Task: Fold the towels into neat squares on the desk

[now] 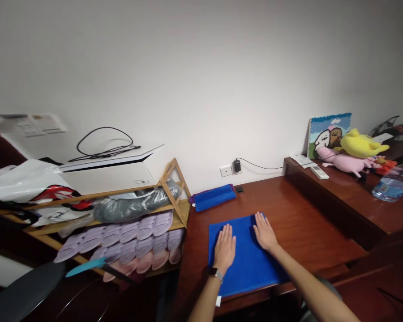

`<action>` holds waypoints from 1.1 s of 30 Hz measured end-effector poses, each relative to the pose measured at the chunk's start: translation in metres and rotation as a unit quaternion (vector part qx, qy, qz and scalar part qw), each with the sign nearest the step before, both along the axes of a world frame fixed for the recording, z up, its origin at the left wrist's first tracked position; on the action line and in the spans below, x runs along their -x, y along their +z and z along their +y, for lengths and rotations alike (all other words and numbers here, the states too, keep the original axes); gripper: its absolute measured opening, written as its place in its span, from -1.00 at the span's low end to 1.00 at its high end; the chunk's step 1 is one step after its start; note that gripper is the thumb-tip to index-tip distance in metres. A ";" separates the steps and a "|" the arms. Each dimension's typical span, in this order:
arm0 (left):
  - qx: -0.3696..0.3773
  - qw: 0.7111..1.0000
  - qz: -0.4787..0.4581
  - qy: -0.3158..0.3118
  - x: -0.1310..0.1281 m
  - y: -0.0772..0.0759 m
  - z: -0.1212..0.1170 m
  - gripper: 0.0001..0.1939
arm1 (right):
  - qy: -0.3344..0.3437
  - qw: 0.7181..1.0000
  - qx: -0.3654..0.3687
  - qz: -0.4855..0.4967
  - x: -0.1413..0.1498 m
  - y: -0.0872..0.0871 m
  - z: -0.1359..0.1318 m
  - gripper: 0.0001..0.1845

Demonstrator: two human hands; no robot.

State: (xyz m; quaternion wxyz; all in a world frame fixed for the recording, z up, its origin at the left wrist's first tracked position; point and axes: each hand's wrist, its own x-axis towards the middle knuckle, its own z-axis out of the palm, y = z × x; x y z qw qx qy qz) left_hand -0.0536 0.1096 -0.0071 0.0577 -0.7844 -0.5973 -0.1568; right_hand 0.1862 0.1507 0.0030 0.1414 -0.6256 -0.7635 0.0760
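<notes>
On the glossy, reddish-brown wooden desk (309, 214), a blue cloth (245, 264) lies flat as a soft, matte rectangle, its near edge close to the front of the desktop and a small white label (218, 301) showing at its near left corner. The left hand (225, 248) rests palm down over its left part, fingers stretched straight and lying close together, thumb a little apart; a watch (216, 273) with a dark face and a pale band circles that wrist. The right hand (265, 232) is likewise flattened, palm down at the far right corner, its fingers extended side by side and its thumb slightly out. Behind the cloth, near the wall, lies a folded blue cloth (215, 197) in a long, narrow strip with purple along its far edge. A boxy black plug (237, 165) sits in the wall socket, trailing a thin cord (262, 164). To the right, a raised wooden ledge carries a slim white remote control (319, 172), plump pink (344, 163) and yellow (361, 144) plush toys and a clear, blue-capped plastic bottle (391, 185). Leftward, a pale wooden rack (177, 192) bears rows of smooth lilac slippers (130, 232), crinkled plastic wrapping (134, 209) around something grey, and an angular white box (107, 175).
</notes>
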 end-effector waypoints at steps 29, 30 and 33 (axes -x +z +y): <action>0.024 0.997 0.000 -0.067 -0.023 -0.010 -0.084 -0.41 | 0.098 0.993 -0.052 0.041 0.012 -0.032 -0.103 -0.31; 0.036 0.996 0.002 -0.081 -0.035 -0.011 -0.086 -0.41 | 0.105 0.993 -0.040 0.035 0.013 -0.036 -0.107 -0.31; 0.057 0.996 0.004 -0.074 -0.049 -0.016 -0.089 -0.43 | 0.106 0.994 -0.008 0.020 0.016 -0.042 -0.113 -0.31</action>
